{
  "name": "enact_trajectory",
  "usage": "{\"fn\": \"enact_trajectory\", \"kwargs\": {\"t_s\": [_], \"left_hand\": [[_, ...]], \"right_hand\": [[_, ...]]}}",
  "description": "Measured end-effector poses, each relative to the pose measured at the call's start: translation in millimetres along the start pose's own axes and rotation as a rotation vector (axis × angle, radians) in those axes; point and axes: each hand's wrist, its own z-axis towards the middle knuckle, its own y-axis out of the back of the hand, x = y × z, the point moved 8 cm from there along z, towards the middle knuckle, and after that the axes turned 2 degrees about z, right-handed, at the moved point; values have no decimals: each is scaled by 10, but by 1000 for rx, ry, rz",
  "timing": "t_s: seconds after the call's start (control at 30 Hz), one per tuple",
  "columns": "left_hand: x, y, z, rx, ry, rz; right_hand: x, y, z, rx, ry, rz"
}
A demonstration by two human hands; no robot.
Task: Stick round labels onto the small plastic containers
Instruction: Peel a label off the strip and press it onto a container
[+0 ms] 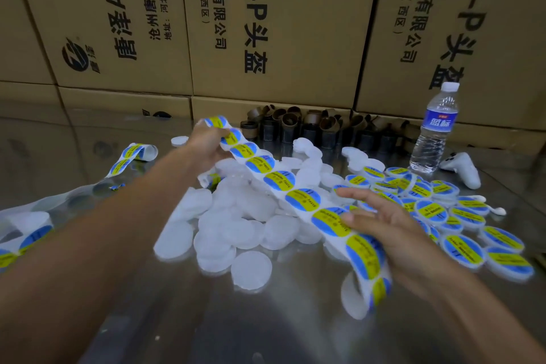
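We are stretching one label strip [295,192] taut between our hands, likely to free a sticker; roughly nine labels are showing on it. Our left hand [206,142] is gripping its far end. Our right hand [381,224] is meeting the near end with fingers fairly straight, though blur is hiding whether it pinches. Beneath the strip, plain containers [236,216] are lying heaped, too many to count. Labelled containers [461,227] are lying right of our right hand. Beyond them are standing one water bottle [434,130] and one white controller [464,168].
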Motion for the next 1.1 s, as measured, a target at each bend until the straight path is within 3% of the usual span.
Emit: {"fn": "enact_trajectory", "kwargs": {"t_s": [0.17,0.27,0.37,0.53,0.67,0.77,0.83,0.97,1.1], "left_hand": [[-177,148,318,-110,-16,108],[0,280,404,-142,20,116],[188,440,453,-193,14,128],[491,506,411,-170,120,126],[479,436,215,-100,124,336],[261,391,-50,-228,-77,618],[135,234,-419,-276,-224,557],[166,-313,-1182,-22,-345,238],[399,-729,-1577,268,-276,90]], "right_hand": [[-352,-340,-11,52,-91,35],[-569,-539,-92,206,-187,-128],[-598,-651,-138,308,-153,-251],[-560,-619,-4,95,1,-251],[-608,-551,93,-42,-38,-185],[-636,-522,97,-96,-54,-199],[-640,-524,84,-110,-63,-155],[-625,-537,99,-132,-55,-176],[-639,-524,113,-161,-18,-152]]}}
